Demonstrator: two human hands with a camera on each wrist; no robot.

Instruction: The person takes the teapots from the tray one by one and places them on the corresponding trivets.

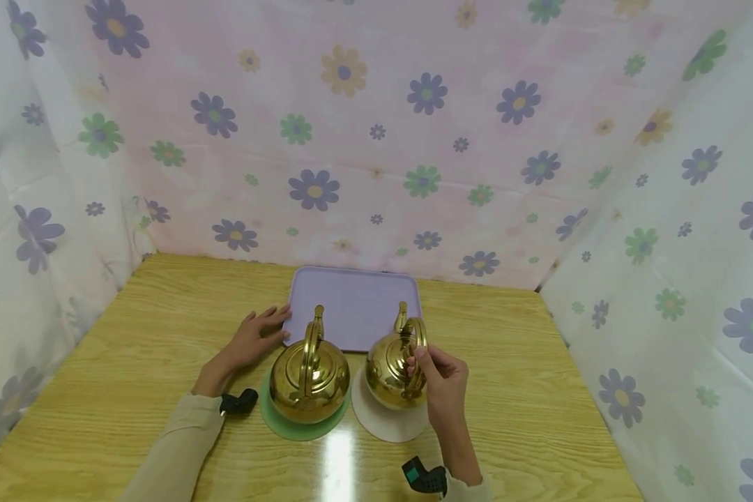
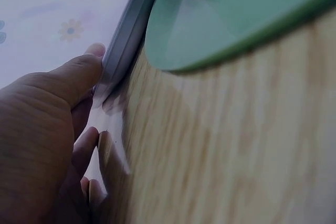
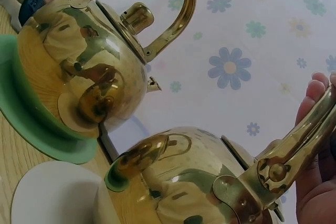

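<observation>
My right hand [image 1: 445,390] grips the raised handle of a shiny golden kettle [image 1: 384,369], its fingers curled round the bar. That kettle overlaps the back part of a round white mat [image 1: 392,427], spout toward the tray. A matching golden kettle [image 1: 285,376] stands on a round green mat [image 1: 298,429] to the left, handle upright. My left hand [image 1: 254,339] lies with extended fingers at the left edge of a lilac tray [image 1: 354,300]. In the left wrist view, the thumb [image 2: 86,69] touches the tray's rim [image 2: 118,51], the other fingers lower beside it.
The wooden table [image 1: 514,390] extends to both sides of the kettles. A flowered cloth [image 1: 364,139] hangs along its back and both sides. The tray lies behind the kettles, near the back cloth, and the two mats sit side by side.
</observation>
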